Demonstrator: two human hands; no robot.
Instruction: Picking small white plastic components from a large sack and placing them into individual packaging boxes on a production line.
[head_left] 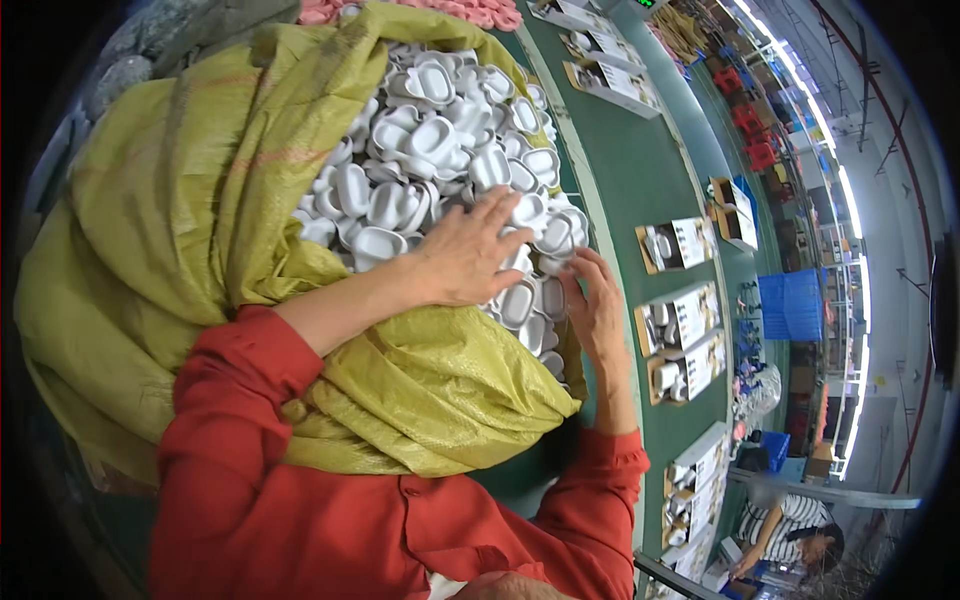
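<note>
A big yellow-green woven sack (200,180) lies open in front of me, full of small white plastic parts (432,138), each oval and hollowed like a little dish. Over the near side of the heap reaches my left hand (468,250), its fingers spread and resting on the parts. My right hand (597,305) is at the heap's right edge, thumb and fingers apart and lightly bent, with the fingertips beside the outermost parts. I see nothing gripped in either hand.
Right of the sack runs a green conveyor belt (625,165) carrying open printed boxes (685,310) with white items inside. Pink pieces (465,12) lie beyond the sack. A person in a striped top (785,530) works at the lower right. A blue bin (790,305) stands past the belt.
</note>
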